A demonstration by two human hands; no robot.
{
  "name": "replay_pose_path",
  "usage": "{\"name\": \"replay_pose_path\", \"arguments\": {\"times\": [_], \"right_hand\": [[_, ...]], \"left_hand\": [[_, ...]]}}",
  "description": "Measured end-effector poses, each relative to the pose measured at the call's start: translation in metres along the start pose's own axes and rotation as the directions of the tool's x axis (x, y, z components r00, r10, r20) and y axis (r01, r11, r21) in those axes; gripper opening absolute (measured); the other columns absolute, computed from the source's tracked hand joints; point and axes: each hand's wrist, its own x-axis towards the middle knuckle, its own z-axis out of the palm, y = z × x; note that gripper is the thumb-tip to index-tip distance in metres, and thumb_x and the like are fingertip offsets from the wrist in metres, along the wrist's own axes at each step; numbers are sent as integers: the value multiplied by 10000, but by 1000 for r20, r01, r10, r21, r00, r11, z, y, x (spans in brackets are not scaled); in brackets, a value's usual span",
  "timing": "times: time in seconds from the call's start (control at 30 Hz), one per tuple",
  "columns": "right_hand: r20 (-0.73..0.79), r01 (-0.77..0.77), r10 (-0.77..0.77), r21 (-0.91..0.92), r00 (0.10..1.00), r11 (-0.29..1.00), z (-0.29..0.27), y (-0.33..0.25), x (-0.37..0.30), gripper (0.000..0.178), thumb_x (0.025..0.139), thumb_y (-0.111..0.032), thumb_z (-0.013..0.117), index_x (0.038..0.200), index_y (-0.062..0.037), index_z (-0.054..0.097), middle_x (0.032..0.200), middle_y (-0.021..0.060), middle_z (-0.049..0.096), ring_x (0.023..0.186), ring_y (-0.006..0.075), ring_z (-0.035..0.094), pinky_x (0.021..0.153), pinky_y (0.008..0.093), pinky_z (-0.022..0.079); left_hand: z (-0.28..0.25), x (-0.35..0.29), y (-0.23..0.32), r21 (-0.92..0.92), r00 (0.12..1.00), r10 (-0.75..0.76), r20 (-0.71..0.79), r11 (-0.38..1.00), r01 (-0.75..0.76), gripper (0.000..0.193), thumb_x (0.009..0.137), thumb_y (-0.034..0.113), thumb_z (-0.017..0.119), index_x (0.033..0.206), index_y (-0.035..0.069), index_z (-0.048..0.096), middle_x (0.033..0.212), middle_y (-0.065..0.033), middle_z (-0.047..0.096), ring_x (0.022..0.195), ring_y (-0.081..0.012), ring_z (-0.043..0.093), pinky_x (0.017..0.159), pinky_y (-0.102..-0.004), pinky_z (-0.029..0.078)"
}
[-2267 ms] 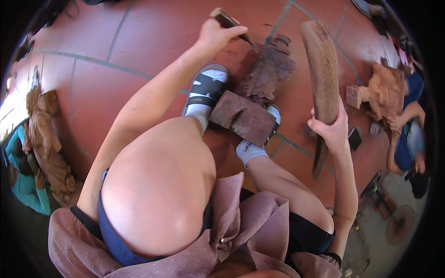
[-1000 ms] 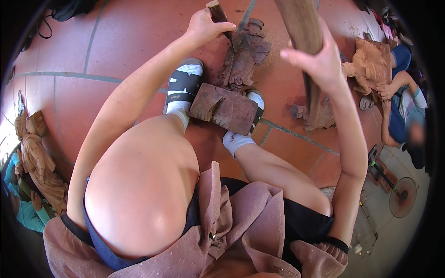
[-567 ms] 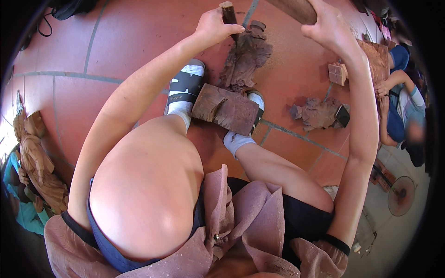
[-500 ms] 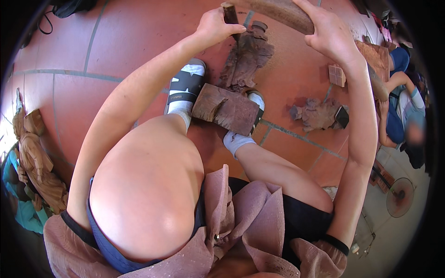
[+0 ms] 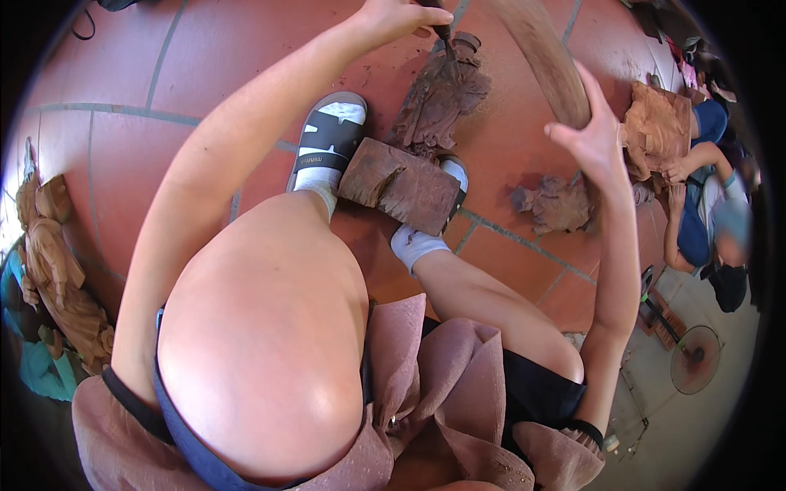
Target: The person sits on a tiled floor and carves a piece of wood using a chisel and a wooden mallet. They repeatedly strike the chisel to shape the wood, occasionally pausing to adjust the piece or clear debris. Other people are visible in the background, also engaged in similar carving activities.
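At the top edge my left hand (image 5: 395, 20) is closed around a chisel (image 5: 444, 33), whose upper end is out of view. The chisel's blade points down onto a brown wood carving (image 5: 438, 102) with folded, figure-like relief. The carving extends from a rough wooden block (image 5: 399, 186), which lies between my sandalled feet. Off to the right, my right hand (image 5: 602, 147) grips a long, thick wooden mallet (image 5: 542, 61), thumb on the near side and most fingers hidden. The mallet slants up past the top edge, apart from the chisel.
A smaller carved piece (image 5: 553, 204) lies on the red tiled floor (image 5: 237, 69) beyond my right foot. At the right, another person works beside a carved wooden block (image 5: 655, 119), with a fan (image 5: 696, 360) nearby. A tall carved figure (image 5: 61, 266) stands at the left.
My right hand has come nearer and slightly right, and the mallet has swung from nearly level to steeply slanted. My left hand has shifted a little farther away with the chisel, which now tilts more.
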Motion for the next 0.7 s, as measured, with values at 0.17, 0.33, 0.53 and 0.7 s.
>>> {"name": "replay_pose_path", "arguments": {"times": [0.17,0.33,0.53,0.7], "right_hand": [[64,-262,254,303,965,916,18,23,-57,806,633,-95,741,1374,-19,434,1096,94,613,991,193,598,888,333,479],[158,-437,413,472,897,766,31,10,-88,754,637,-89,768,1321,-30,458,913,26,593,837,109,570,763,279,487],[145,-453,463,585,874,672,42,10,-100,693,651,-66,763,1279,-29,472,909,33,598,819,108,571,737,275,488],[120,-451,480,590,869,669,41,8,-98,658,653,-64,764,1246,-34,481,912,39,597,804,111,571,727,274,488]], "left_hand": [[24,28,0,384,925,-25,380,914,-133,279,670,-59,667,897,51,546,817,-41,595,743,-162,584,653,-316,498],[53,25,-10,548,891,112,441,752,-366,319,693,22,714,980,36,576,870,-67,633,813,-184,616,730,-330,501],[67,23,-8,659,870,-46,491,672,-337,386,742,16,677,1117,60,600,970,-93,685,928,-230,660,805,-367,512],[75,22,-15,672,861,4,508,624,-399,446,718,31,711,1146,94,605,956,-83,682,928,-241,653,798,-388,502]]}}
